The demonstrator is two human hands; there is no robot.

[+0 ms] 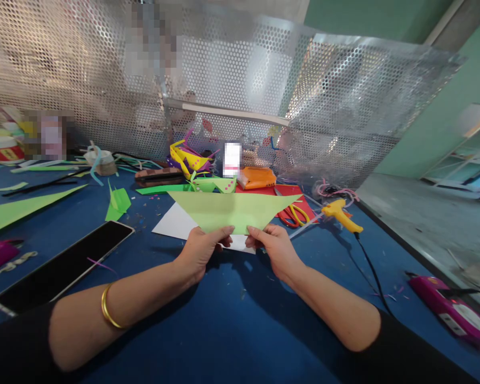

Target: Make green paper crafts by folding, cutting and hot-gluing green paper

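Observation:
Both of my hands pinch the lower tip of a light green paper folded into a wide triangle (232,209), held just above the blue table (240,320). My left hand (202,250) grips it left of the tip, thumb on top. My right hand (274,248) grips it right of the tip. A white sheet (172,224) lies under the green paper. A gold bangle is on my left wrist.
A phone (64,264) lies at left, green paper scraps (118,202) beyond it. Red-and-yellow scissors (294,214) rest on red paper, a yellow glue gun (340,213) with black cord at right, a pink device (452,309) at far right. A perforated metal screen (344,106) backs the table.

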